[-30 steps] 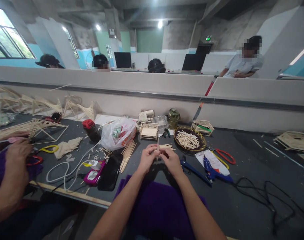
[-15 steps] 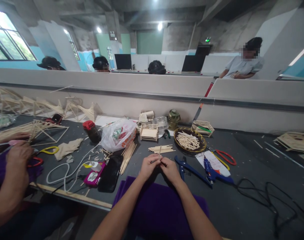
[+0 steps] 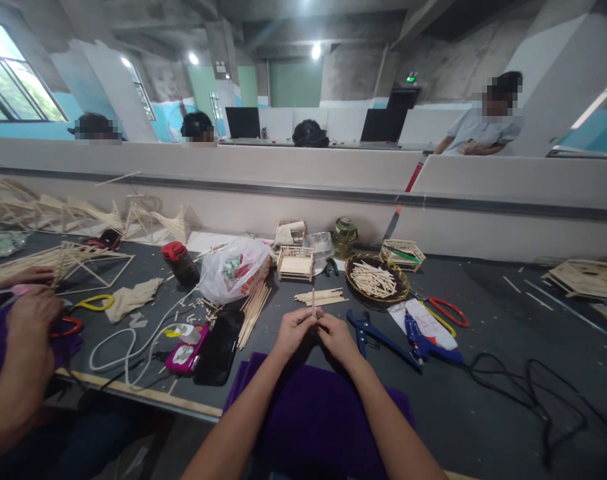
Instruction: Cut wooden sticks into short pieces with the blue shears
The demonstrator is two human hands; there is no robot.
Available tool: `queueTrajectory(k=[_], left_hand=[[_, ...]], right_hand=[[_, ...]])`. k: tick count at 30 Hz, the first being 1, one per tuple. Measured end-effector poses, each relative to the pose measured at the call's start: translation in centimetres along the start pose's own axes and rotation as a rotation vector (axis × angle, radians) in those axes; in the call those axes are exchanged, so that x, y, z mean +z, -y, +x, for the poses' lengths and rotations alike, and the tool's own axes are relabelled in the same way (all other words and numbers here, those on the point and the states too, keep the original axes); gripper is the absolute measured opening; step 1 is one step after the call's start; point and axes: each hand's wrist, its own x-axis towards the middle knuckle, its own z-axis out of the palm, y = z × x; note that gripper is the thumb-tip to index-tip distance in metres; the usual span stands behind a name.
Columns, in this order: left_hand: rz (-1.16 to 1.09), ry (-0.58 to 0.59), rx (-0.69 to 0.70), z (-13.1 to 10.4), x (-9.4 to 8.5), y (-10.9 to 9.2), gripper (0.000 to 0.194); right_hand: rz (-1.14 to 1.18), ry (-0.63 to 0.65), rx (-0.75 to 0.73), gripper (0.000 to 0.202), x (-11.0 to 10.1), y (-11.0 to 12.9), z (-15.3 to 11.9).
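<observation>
Because the thin stick (image 3: 314,300) stands upright in nothing but fingertips, I'd worry that uneven pressure from the left hand (image 3: 293,331) and right hand (image 3: 337,338) could tilt it. Both are pinched around its lower end, parted barely wider than the wood, it seems; whatever their fingers cover, I can't tell. A slip might drop it on the purple cloth (image 3: 316,413) nearer the body, or by the loose sticks (image 3: 333,296) just beyond the grip.

Nothing can be read: the orange-red print on the plastic bag (image 3: 234,268), beyond and left of the left hand (image 3: 293,332), and the marks on the paper (image 3: 436,331), right of the right hand (image 3: 335,335), are too small.
</observation>
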Motion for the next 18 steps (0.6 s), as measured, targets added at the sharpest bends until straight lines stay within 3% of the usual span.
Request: queueTrajectory(k=[11,15,18], left_hand=[[0.04,-0.026,0.011,-0.2,1.3,0.4,0.021],[0.046,-0.042,0.009,-0.1,1.4,0.5,0.021],[0.027,-0.067,-0.01,-0.1,1.5,0.6,0.023]], right_hand=[[-0.097,0.02,0.046,0.023,0.1,0.2,-0.2],[-0.317,0.029,0.144,0.021,-2.2,0.8,-1.5],[-0.674,-0.008,0.283,0.048,-4.8,0.8,-3.4]])
